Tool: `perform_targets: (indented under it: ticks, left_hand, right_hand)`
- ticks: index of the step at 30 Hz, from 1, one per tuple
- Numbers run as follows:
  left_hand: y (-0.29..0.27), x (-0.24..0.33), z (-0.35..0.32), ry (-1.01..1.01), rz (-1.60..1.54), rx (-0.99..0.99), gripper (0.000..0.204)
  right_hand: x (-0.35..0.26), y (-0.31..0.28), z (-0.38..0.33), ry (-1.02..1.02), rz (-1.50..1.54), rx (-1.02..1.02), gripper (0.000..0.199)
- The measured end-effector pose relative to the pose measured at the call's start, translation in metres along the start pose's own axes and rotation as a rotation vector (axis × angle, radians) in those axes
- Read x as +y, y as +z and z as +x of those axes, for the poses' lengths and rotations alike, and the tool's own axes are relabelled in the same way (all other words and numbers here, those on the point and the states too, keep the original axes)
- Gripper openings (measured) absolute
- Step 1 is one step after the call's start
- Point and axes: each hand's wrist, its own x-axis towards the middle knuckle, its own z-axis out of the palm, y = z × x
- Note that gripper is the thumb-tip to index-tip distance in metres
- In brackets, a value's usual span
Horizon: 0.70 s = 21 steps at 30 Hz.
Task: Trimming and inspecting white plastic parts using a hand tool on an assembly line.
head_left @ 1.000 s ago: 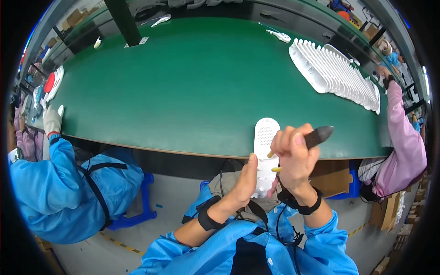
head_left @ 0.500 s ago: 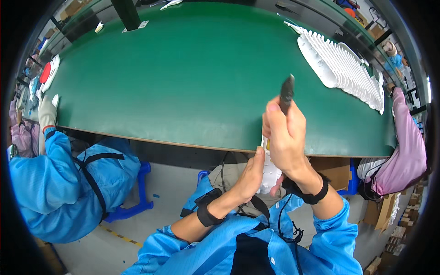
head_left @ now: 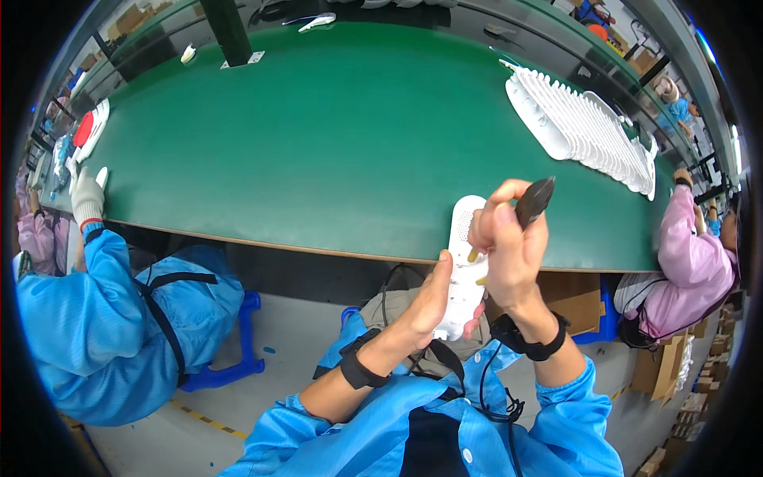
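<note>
My left hand (head_left: pixel 430 300) grips a long white plastic shell (head_left: pixel 463 292) with rounded ends, holding it upright by its lower half. The shell has a patch of small holes near its top and several small raised features along the middle. Closed in a fist, my right hand (head_left: pixel 513 246) lies over the shell's right side. From its top sticks the dark pointed head of a hand tool (head_left: pixel 534 203). Two yellow bits (head_left: pixel 482 281) show below the fingers and may be its handles. The exact kind of tool cannot be made out.
A green-topped table (head_left: pixel 302 151) spreads ahead. At its far right stands a row of nested white shells (head_left: pixel 584 131). A person in blue (head_left: pixel 103 318) sits at left, one in pink (head_left: pixel 687 246) at right. A dark post (head_left: pixel 226 32) rises at the back.
My right hand has shifted right and lower, its tool now tilting to the right. The white shell shows more fully, its perforated upper end in sight. The person in pink has moved.
</note>
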Motion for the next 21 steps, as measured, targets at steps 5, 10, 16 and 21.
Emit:
perform_targets:
  ticks: [5, 10, 16, 21]
  left_hand:
    - [0.000, 0.000, 0.000, -0.004, -0.020, 0.000, 0.061]
    - [-0.002, -0.001, 0.001, 0.023, 0.054, 0.019, 0.059]
    - [-0.004, -0.003, 0.003, 0.038, 0.076, -0.002, 0.059]
    - [-0.008, -0.005, 0.003, 0.018, 0.092, 0.018, 0.060]
  right_hand:
    - [0.003, -0.002, -0.004, -0.097, 0.068, -0.002, 0.020]
    - [0.009, 0.002, 0.002, 0.077, 0.082, -0.113, 0.019]
    - [0.006, 0.003, 0.005, -0.007, 0.141, -0.078, 0.025]
    - [0.005, -0.002, 0.010, 0.089, 0.080, -0.128, 0.020]
